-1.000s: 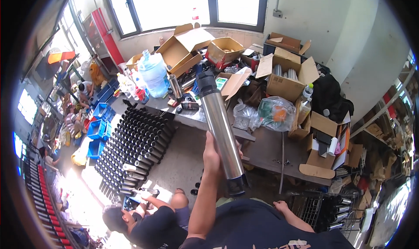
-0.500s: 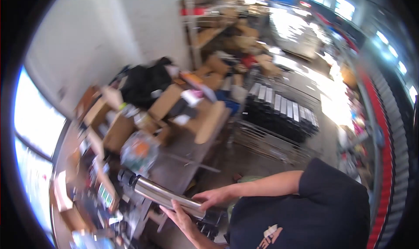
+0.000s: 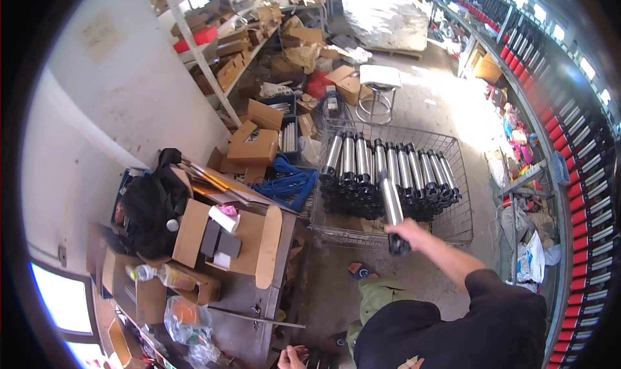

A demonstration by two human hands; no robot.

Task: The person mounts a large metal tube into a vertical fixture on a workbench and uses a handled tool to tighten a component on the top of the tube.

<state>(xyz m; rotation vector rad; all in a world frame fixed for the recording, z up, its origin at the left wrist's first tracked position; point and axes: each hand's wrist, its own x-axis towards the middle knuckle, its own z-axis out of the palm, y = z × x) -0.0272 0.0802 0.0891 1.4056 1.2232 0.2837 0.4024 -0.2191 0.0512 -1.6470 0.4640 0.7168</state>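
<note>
My right hand (image 3: 406,232) is closed around the lower part of a silver metal cylinder with black ends (image 3: 391,202). The cylinder tilts slightly, its far end over a wire basket (image 3: 460,232). Rows of similar silver cylinders (image 3: 416,168) stand in that basket, black ends downward. Whether the held one touches them, I cannot tell. My left hand (image 3: 293,357) is low at the bottom edge, beside the workbench (image 3: 249,333), its fingers loosely curled and apart. Nothing shows in it, though part of it is cut off.
On the bench lie an open cardboard box (image 3: 191,234), a clear plastic bag (image 3: 184,320) and a thin metal bar (image 3: 259,317). A white-topped stool (image 3: 380,76) stands beyond the basket. Along the right runs a rack of red-and-silver cylinders (image 3: 585,194). Blue cord (image 3: 284,182) lies left of the basket.
The cylinder has moved from over the bench, where both hands were on it, to the wire basket in my right hand alone. My left hand has come off it. The view has turned right.
</note>
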